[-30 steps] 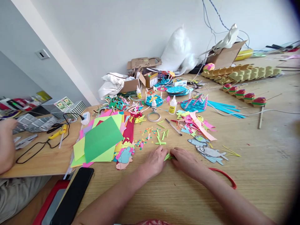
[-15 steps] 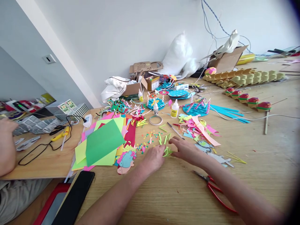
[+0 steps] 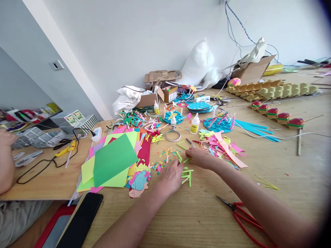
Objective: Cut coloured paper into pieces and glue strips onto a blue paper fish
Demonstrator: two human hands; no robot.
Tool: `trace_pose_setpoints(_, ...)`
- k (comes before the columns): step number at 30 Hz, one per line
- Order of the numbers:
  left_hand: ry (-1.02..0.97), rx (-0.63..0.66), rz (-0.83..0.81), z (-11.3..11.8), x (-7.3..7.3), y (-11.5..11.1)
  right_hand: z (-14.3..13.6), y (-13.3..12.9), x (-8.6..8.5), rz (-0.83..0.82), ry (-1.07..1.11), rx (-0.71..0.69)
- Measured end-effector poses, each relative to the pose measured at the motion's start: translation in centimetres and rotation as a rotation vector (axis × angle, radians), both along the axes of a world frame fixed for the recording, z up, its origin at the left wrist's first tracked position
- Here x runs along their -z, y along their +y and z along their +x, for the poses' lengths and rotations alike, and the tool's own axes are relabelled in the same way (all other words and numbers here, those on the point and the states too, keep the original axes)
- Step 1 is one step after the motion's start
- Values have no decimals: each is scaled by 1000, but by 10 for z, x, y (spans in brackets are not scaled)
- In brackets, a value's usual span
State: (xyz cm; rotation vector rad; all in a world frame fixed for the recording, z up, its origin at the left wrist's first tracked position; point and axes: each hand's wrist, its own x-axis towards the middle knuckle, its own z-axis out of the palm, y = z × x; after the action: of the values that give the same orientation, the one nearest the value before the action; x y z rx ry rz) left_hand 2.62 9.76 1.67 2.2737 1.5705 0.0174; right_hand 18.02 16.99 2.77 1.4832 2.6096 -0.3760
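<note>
My left hand is low over the table, its fingers bent together and mostly hidden behind its back. Just beyond its fingertips lies a light green paper strip; whether they touch, I cannot tell. On the right, my right hand reaches down with its fingers closed at another short green strip. Between and below the hands, several green strips lie in a loose, crossed cluster. A pen-like tool lies just beyond my right hand.
Red-handled scissors lie beside my right forearm. Coloured paper sheets and paper fish are on the left. Glue bottles, a tape roll and paper scraps lie ahead. Another person's arm shows at far left.
My right hand has come down and left over the loose green strips. My left hand has moved off the strip cluster, which now shows more fully. The view has shifted slightly.
</note>
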Motion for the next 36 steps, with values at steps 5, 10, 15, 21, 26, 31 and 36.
trace_pose_setpoints(5, -96, 120, 98, 2, 12, -5, 1, 6, -9, 13, -45, 29)
trace_pose_setpoints(10, -160, 97, 136, -1, 21, -12, -15, 33, -8, 50, -115, 159)
trace_pose_setpoints(15, -225, 70, 124, -4, 25, -18, -30, 49, 3, 25, -164, 205)
trace_pose_setpoints(21, -286, 45, 80, -3, 29, -17, -14, 35, -5, 18, -168, 159)
trace_pose_setpoints(26, -279, -23, 61, -1, 30, -16, 8, 9, -16, -28, -110, 26)
trace_pose_setpoints(31, -247, -22, 83, 0, 26, -11, 17, -4, -13, -35, -68, -9)
trace_pose_setpoints(36, -81, 45, 77, 1, 13, 5, 12, -11, -5, -22, -29, 8)
